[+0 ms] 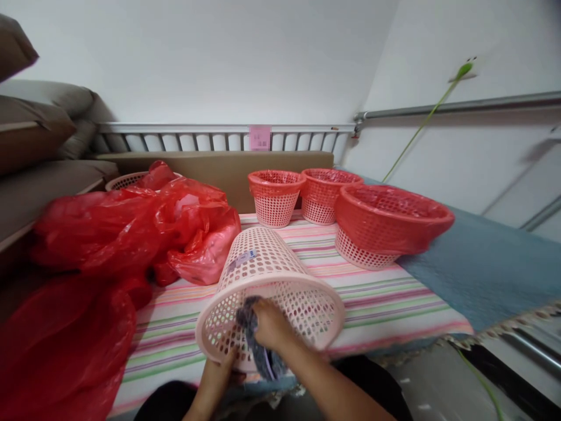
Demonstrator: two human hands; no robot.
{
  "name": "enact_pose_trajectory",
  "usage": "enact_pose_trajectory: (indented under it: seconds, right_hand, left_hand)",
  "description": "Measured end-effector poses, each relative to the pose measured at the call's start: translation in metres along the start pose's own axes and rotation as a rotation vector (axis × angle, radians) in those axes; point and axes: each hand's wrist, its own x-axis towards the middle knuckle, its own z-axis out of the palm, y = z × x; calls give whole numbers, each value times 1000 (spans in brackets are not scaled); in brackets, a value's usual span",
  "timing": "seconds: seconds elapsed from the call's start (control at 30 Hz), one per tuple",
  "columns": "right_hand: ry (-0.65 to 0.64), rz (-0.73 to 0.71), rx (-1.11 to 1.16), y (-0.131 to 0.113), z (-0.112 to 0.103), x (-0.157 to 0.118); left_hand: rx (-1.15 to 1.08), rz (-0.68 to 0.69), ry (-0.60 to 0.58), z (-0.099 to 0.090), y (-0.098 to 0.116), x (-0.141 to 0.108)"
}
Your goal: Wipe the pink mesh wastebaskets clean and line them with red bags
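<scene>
A pale pink perforated plastic wastebasket (263, 248) lies on its side on the striped cloth, its mouth facing me. At the lower rim, my left hand (223, 365) grips the wastebasket, with its fingers partly hidden by the rim. Inside the mouth, my right hand (269, 321) is closed on a dark grey cloth (258, 348), which hangs down over the lower rim. A small label (243, 258) shows on the wastebasket's side.
Three baskets with red liners, one near (368, 228), one middle (322, 207) and one far (275, 202), stand at the right and back. Red plastic bags (131, 228) heap at the left, partly over another basket (125, 181). Stacked cushions (39, 134) rise beyond. A striped cloth (170, 333) lies underneath.
</scene>
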Motion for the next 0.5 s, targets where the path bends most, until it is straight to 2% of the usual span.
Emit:
enact_pose_trajectory:
  seconds: [0.1,0.2,0.3,0.37,0.43,0.5]
  right_hand:
    - [-24,-39,-19,-11,4,-50]
    - [-36,-44,32,-17,2,-76]
    - [-8,-7,101,-21,-6,-79]
    - [63,50,144,-23,-7,-74]
    - [129,49,182,-26,-2,-66]
    - [143,28,185,-27,8,-54]
  left_hand:
    - [0,138,23,0,1,1]
    - [8,230,36,-5,3,5]
    - [-2,222,61,-15,4,14]
    - [-1,195,51,-22,5,19]
    - [-5,227,31,-25,5,23]
    - [-14,286,33,-24,2,24]
